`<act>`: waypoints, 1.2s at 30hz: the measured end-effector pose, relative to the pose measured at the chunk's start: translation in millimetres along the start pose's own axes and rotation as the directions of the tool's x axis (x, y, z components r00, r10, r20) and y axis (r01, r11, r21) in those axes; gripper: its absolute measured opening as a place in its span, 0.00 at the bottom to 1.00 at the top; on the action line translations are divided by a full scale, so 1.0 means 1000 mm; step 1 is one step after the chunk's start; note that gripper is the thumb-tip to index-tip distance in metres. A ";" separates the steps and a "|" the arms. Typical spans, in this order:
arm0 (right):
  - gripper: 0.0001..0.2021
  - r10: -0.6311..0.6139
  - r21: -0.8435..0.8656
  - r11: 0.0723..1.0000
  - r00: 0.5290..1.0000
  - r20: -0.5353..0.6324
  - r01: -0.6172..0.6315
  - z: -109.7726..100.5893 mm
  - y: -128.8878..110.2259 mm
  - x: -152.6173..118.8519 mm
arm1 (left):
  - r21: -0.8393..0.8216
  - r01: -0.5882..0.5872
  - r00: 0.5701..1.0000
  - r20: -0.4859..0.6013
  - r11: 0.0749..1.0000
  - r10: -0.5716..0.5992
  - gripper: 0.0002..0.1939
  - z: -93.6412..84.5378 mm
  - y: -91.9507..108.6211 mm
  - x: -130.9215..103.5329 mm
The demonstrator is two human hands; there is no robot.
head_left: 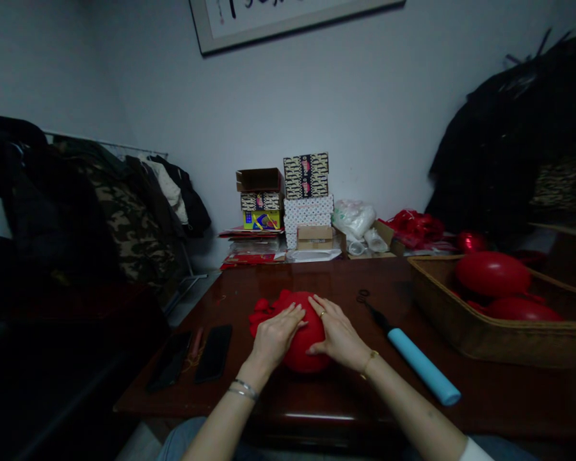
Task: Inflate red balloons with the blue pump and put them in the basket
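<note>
Table: glossy dark-red wood (336,276) fills the lower middle of the frame, before a pale wall (384,121).
Red balloon: at lower centre, round and taut-looking (303,351), between both hands.
Left hand: laid over the balloon's upper left (276,336), fingers extended, clasping it with the other.
Right hand: spans the right side (338,333), thumb and fingers spread, not clenched.
Handling: even, light pressure from broad palms should suit the thin skin best; fingertips digging in could burst it.
Jewellery: the ring (322,314) and gold bracelet (369,363) are best turned clear of the rubber.
Red cluster: bunched at the balloon's left edge (259,314); too blurred to tell whether attached, so avoid tugging it.
Blue pump: right of centre (425,366), well apart.
Basket: right edge (461,336), holding more balloons (492,273).
</note>
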State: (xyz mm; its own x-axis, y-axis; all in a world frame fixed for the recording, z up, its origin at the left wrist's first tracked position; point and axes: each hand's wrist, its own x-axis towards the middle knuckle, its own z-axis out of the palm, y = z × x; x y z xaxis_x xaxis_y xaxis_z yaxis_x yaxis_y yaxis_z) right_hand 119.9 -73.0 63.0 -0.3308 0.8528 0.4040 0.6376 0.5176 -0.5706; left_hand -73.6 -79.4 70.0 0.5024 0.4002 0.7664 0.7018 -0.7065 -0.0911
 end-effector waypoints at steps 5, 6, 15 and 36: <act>0.29 0.069 0.010 0.998 0.985 -0.158 -0.068 0.017 0.005 -0.004 | 0.192 0.313 0.950 -0.048 0.930 -0.310 0.14 0.010 -0.001 0.002; 0.27 0.065 0.015 0.998 0.985 -0.163 -0.063 0.022 0.004 -0.006 | 0.216 0.364 0.931 -0.051 0.906 -0.361 0.14 0.011 0.000 0.003; 0.52 0.123 -0.089 0.987 0.983 -0.139 -0.136 0.039 -0.015 0.005 | 0.296 0.436 0.883 0.044 0.850 -0.468 0.15 0.009 0.014 0.015; 0.49 0.119 0.001 0.993 0.989 0.086 -0.119 0.018 -0.013 -0.002 | 0.055 0.178 0.973 0.142 0.982 -0.184 0.13 0.016 -0.004 0.003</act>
State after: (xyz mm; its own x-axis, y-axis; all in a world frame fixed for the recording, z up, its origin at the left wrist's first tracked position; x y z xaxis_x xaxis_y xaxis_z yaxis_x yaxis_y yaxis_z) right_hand 99.7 -80.0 56.3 -0.3116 0.9110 0.2701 0.6719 0.4122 -0.6153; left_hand -67.0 -66.3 62.8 0.4309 0.6025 0.6718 0.8068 -0.5906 0.0121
